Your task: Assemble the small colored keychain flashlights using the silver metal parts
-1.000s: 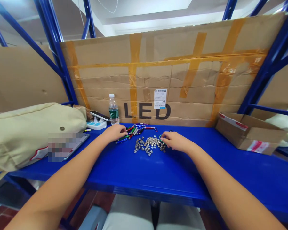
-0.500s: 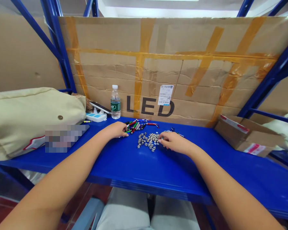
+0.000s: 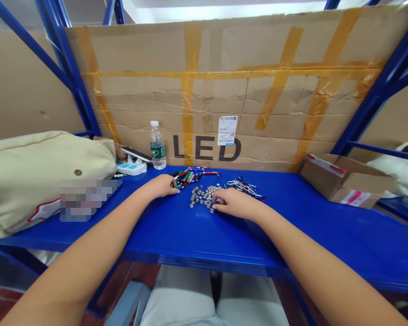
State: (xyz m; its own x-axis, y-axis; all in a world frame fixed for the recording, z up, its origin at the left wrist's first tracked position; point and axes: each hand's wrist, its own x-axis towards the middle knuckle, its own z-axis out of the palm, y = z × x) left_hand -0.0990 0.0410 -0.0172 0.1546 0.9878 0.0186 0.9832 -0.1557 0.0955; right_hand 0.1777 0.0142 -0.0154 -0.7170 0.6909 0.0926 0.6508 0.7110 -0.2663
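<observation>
A heap of small silver round pieces [image 3: 200,197] lies on the blue shelf [image 3: 197,235]. My right hand [image 3: 234,203] rests at the heap's right edge, fingers curled and fingertips down among the pieces; what they pinch is hidden. Behind the heap lies a bundle of short coloured tubes [image 3: 187,175] in red, green and blue. My left hand [image 3: 162,185] sits at the bundle's left end with its fingers bent inward against the nearest tubes. A tangle of small coloured clips [image 3: 245,186] lies just behind my right hand.
A taped cardboard sheet marked LED [image 3: 207,149] closes the back. A water bottle [image 3: 157,146], a power strip with a phone on it [image 3: 132,166] and a cream bag [image 3: 37,176] stand at the left. An open cardboard box [image 3: 347,183] sits at the right.
My right hand slid left across the silver heap, uncovering the coloured clips behind it. My left hand stayed at the tubes. The view shifted slightly.
</observation>
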